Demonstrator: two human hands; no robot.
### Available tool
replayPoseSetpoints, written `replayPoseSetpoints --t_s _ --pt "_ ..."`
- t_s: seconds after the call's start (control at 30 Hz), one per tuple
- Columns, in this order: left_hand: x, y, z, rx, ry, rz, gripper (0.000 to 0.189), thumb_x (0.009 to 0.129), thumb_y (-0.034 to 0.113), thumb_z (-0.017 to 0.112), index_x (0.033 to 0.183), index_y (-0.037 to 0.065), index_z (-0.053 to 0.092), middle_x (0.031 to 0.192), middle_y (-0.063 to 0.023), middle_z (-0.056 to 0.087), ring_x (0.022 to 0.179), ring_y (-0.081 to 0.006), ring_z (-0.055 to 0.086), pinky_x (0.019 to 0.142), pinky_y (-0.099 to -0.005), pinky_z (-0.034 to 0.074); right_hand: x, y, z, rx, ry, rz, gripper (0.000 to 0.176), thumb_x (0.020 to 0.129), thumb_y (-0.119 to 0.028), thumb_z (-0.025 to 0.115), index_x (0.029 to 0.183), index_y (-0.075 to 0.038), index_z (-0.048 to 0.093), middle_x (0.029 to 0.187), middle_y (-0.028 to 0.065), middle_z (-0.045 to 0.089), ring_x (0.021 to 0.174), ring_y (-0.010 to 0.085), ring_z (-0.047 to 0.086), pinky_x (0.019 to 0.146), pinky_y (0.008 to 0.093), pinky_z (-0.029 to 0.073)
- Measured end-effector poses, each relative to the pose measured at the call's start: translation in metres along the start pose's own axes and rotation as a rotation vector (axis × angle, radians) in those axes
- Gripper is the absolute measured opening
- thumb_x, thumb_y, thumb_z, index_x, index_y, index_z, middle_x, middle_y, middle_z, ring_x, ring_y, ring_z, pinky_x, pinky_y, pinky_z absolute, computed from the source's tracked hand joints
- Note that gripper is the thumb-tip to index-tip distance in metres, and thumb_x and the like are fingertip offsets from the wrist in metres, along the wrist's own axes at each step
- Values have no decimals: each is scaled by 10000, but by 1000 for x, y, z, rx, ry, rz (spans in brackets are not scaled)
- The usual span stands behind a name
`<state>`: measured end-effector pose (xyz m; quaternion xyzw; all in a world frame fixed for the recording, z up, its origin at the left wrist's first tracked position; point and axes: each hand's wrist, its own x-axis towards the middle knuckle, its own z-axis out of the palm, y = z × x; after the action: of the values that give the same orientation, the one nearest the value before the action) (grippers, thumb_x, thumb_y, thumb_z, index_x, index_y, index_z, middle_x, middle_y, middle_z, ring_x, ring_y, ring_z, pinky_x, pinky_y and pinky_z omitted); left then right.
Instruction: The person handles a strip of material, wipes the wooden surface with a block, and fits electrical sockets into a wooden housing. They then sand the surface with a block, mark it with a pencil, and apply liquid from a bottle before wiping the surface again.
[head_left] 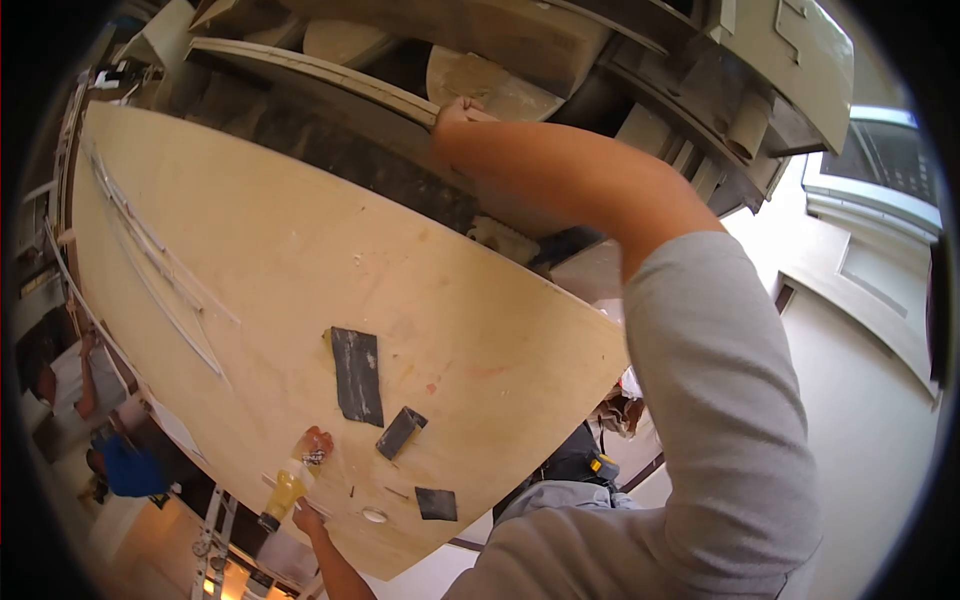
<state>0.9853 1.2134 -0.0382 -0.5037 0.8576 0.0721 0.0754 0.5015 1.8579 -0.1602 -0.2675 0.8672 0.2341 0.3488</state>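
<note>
My right hand [460, 112], at the end of the bare right arm, is closed round the end of a long pale-edged board [320, 75] beyond the table. Near the table's lower left edge is my left hand [308, 517], its fingers drawn together by a thin pale strip; what they hold is hard to see. Just beside it, a clear bottle with yellowish contents [288, 488] lies on the pale wooden tabletop [270, 270]. Dark sandpaper-like pieces lie nearby: a large sheet [357, 376], a small block [401, 433] and a square [436, 504].
Thin white strips [160, 265] lie across the tabletop's left end. A small round ring [375, 516] is near its lower edge. Cabinet parts [790, 70] stand at upper right. Another person [80, 375] is at far left, near a ladder [212, 545].
</note>
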Motion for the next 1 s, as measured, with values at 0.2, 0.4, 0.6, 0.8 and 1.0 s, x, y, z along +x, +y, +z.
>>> replayPoseSetpoints --t_s 0.2,0.4,0.6,0.8,1.0 --pt "17 -29 14 145 191 182 611 840 525 560 799 -79 644 677 -154 640 632 -264 612 599 -367 468 -90 46 7 481 715 132 495 773 -292 666 1194 -87 504 1038 128 568 1022 326 561 861 447 444" --pt "34 -55 33 -53 287 323 587 849 493 563 805 -86 647 671 -175 640 602 -280 611 591 -388 471 -147 22 104 968 292 397 817 746 -383 695 1374 -47 294 1204 262 516 1111 381 517 900 455 439" --pt "-22 23 -4 112 106 81 468 845 470 553 940 23 651 749 -208 632 686 -370 609 606 -436 450 -218 17 54 1325 831 254 382 850 -157 614 1199 -19 540 1091 205 609 1004 276 607 815 343 493" --pt "-26 35 -11 159 36 -80 585 811 566 534 1008 27 649 978 -218 640 937 -386 606 782 -456 481 -290 -104 -60 1397 633 -368 324 741 49 595 1043 -57 647 984 89 656 921 195 622 768 309 502" --pt "-43 45 -18 97 105 -55 562 826 546 526 995 24 647 990 -208 642 943 -380 608 782 -460 486 -209 -213 -74 352 1110 -621 366 776 -13 533 1127 -100 588 1170 99 558 1120 267 500 962 355 397"
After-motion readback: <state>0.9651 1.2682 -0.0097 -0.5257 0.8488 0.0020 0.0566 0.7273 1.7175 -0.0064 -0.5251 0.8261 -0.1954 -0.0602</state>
